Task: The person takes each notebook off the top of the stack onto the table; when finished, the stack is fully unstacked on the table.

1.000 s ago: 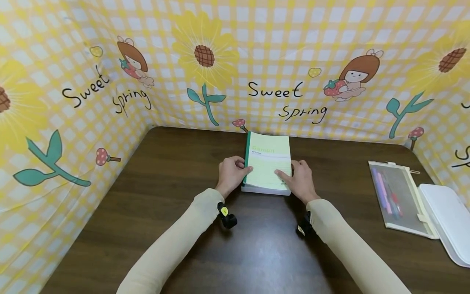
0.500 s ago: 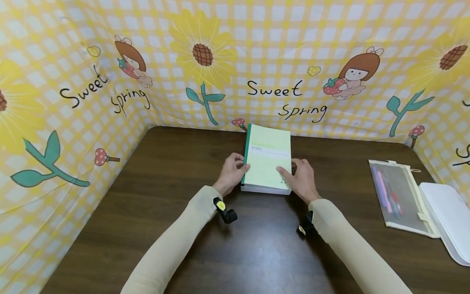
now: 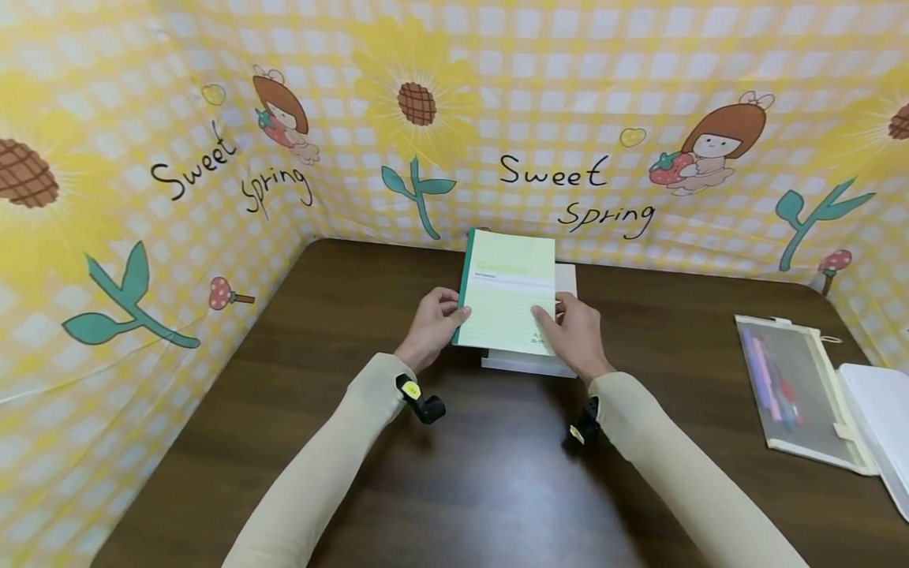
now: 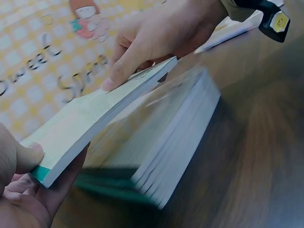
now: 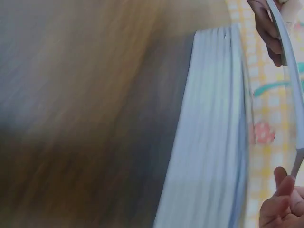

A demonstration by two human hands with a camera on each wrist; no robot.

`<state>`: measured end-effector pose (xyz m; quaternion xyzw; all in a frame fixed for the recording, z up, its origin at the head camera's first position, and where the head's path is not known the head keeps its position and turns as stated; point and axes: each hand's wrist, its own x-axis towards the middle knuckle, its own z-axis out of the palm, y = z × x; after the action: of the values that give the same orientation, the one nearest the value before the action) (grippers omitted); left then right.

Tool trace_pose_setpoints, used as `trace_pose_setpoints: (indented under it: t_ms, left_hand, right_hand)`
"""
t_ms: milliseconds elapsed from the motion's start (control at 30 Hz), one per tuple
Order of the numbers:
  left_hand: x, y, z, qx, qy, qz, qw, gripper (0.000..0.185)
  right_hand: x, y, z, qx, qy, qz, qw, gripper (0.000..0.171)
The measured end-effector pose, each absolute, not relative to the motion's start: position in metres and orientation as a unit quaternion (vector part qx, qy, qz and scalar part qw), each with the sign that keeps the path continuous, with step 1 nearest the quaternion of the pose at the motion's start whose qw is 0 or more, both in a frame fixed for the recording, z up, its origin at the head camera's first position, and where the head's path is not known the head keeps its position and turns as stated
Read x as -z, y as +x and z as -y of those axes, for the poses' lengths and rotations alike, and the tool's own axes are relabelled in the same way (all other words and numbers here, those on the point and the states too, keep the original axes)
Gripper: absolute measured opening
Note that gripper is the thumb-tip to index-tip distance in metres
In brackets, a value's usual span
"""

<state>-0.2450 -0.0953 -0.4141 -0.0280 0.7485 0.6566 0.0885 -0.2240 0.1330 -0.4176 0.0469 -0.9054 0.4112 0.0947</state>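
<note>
Since a second ago you have lifted the top notebook [image 3: 507,304] off the stack of notebooks [image 3: 529,361]; earlier it lay flat on the pile, and now it hangs above it, shifted a little toward nine o'clock so the white pile shows at its three and six o'clock edges.

Your left hand [image 3: 429,325] pinches the notebook's green spine edge at nine o'clock, thumb on the cover and fingers [image 4: 28,204] curled underneath, clamped on it. The left wrist view shows the notebook [image 4: 95,126] tilted, clear of the stack [image 4: 161,156] below, which is blurred.

Your right hand [image 3: 575,335] holds the opposite edge at about four o'clock, thumb on top of the cover and fingers closed on the side. In the right wrist view the picture is smeared; only the stack's page edges [image 5: 213,133] and fingertips [image 5: 282,204] can be made out.

The stack rests on the brown desk [image 3: 341,331] near the twelve o'clock wall. Well apart at three o'clock lies a clear pencil pouch [image 3: 795,390], with a white case [image 3: 880,410] just beside it.
</note>
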Motion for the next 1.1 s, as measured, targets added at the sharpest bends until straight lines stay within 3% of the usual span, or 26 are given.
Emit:
trace_pose_setpoints:
  t_ms: [200, 467, 733, 967, 1100]
  left_hand:
    - [0.414, -0.24, 0.141, -0.648, -0.054, -0.756, 0.079, 0.031]
    - [0.424, -0.229, 0.195, -0.621, -0.092, -0.776, 0.063, 0.033]
    - [0.444, -0.229, 0.211, -0.599, -0.107, -0.79, 0.07, 0.032]
    - [0.446, -0.23, 0.215, -0.58, -0.112, -0.804, 0.07, 0.033]
    - [0.447, -0.232, 0.21, -0.5, -0.091, -0.861, 0.028, 0.032]
  right_hand:
    - [0.413, -0.23, -0.093, -0.403, 0.082, 0.911, 0.032, 0.048]
    - [0.412, -0.234, -0.04, -0.345, 0.123, 0.931, 0.01, 0.035]
    - [0.418, -0.234, -0.018, -0.269, 0.123, 0.954, -0.045, 0.04]
    - [0.422, -0.233, -0.017, -0.236, 0.173, 0.956, -0.022, 0.036]
    - [0.423, -0.235, -0.016, -0.168, 0.183, 0.969, -0.01, 0.03]
